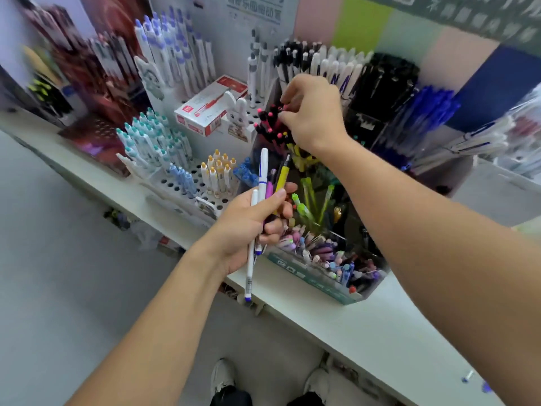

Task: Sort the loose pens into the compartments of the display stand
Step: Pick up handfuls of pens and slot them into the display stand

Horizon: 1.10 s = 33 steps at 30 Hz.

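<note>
Left hand point(251, 222) grips the loose pens point(265, 183) near the display stand point(310, 276). Right hand point(311, 112) pinches among black pink-tipped pens point(270, 124), far compartment: placing step. Next: match another pen.

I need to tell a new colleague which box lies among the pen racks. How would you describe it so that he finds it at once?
Start at the white shelf and look to the back left, between the tall racks of standing pens. There a red and white carton lies on its side beside a white rabbit-shaped card. It is the only closed box there; everything around it is upright pens.
</note>
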Each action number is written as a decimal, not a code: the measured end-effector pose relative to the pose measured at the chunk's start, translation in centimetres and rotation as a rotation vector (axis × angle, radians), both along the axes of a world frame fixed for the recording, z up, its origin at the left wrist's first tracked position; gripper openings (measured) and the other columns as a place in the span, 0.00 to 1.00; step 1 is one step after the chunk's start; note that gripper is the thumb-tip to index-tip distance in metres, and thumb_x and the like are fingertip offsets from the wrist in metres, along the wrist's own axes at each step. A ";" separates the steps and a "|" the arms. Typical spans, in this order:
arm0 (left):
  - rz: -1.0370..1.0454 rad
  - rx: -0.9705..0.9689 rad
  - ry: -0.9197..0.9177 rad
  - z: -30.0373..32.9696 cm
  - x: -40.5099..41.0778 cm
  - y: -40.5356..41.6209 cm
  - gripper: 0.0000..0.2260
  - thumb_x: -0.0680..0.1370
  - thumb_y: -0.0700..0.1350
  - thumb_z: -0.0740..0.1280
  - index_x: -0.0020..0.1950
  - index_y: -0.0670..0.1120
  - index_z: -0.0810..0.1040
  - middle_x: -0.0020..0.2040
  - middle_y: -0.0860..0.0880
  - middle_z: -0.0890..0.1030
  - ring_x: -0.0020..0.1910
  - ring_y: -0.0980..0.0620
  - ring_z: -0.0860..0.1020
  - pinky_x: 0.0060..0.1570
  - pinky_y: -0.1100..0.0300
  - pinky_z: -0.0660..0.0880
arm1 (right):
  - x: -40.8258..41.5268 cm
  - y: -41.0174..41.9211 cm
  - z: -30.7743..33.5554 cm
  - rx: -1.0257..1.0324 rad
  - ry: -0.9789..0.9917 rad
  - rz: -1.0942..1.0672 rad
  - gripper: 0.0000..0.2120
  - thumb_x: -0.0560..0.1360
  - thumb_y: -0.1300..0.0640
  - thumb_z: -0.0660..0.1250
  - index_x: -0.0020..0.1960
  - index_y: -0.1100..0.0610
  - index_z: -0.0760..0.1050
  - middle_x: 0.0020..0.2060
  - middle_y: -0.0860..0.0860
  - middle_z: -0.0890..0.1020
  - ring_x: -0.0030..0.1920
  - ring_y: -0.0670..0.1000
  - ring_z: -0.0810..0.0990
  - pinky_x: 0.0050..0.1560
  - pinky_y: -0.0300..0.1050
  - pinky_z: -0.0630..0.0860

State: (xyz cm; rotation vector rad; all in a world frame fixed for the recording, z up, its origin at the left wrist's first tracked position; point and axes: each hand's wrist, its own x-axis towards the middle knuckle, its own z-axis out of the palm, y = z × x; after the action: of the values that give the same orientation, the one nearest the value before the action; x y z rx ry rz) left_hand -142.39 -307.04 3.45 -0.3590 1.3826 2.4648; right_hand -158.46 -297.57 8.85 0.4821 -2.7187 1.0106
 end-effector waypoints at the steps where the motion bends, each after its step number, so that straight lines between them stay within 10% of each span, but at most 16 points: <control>1: -0.008 -0.010 0.008 0.0 0.1 0.0 0.06 0.83 0.42 0.62 0.51 0.41 0.75 0.36 0.47 0.77 0.24 0.58 0.65 0.21 0.69 0.62 | 0.0 -0.3 -0.2 0.047 -0.013 0.005 0.05 0.72 0.61 0.77 0.47 0.56 0.83 0.41 0.50 0.82 0.45 0.51 0.83 0.52 0.48 0.81; 9: -0.004 -0.066 0.045 -0.2 0.4 0.0 0.02 0.81 0.41 0.65 0.51 0.42 0.74 0.44 0.43 0.85 0.28 0.55 0.72 0.22 0.67 0.67 | 3.6 2.1 1.5 0.155 -0.052 0.088 0.13 0.80 0.51 0.69 0.60 0.57 0.83 0.49 0.51 0.85 0.50 0.50 0.82 0.55 0.45 0.77; 16: -0.218 -0.184 0.121 0.3 0.1 2.9 0.11 0.78 0.40 0.68 0.59 0.39 0.75 0.44 0.42 0.84 0.29 0.53 0.74 0.23 0.65 0.68 | 10.3 10.9 0.4 -0.228 -0.503 0.240 0.01 0.75 0.60 0.75 0.45 0.58 0.85 0.36 0.54 0.85 0.37 0.50 0.78 0.43 0.52 0.77; 23: -0.372 -0.304 0.124 -0.5 0.0 5.8 0.05 0.81 0.39 0.66 0.56 0.42 0.72 0.41 0.45 0.80 0.27 0.55 0.67 0.24 0.66 0.61 | 12.5 18.5 2.2 -0.523 -0.043 -0.091 0.04 0.77 0.62 0.72 0.47 0.54 0.82 0.37 0.49 0.84 0.38 0.47 0.81 0.45 0.46 0.81; 27: -0.277 -0.201 0.041 -0.8 -0.2 7.8 0.01 0.83 0.39 0.63 0.52 0.44 0.72 0.42 0.47 0.79 0.27 0.55 0.66 0.23 0.68 0.62 | 12.8 22.5 4.7 -0.230 0.341 -0.309 0.03 0.78 0.56 0.71 0.50 0.52 0.82 0.41 0.45 0.84 0.40 0.43 0.82 0.47 0.40 0.79; 33: -0.227 -0.119 -0.014 -0.6 -0.3 9.4 0.05 0.81 0.44 0.66 0.57 0.46 0.75 0.41 0.48 0.83 0.31 0.54 0.74 0.25 0.66 0.69 | 9.8 21.1 0.5 0.207 0.102 -0.173 0.05 0.75 0.62 0.73 0.49 0.58 0.87 0.41 0.53 0.86 0.43 0.53 0.82 0.50 0.49 0.78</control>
State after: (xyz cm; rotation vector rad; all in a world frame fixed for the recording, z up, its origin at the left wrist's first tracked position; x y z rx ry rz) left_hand -142.66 -297.63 2.85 -0.2298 1.4798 2.2011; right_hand -148.63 -276.52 9.32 0.3136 -2.7290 0.6481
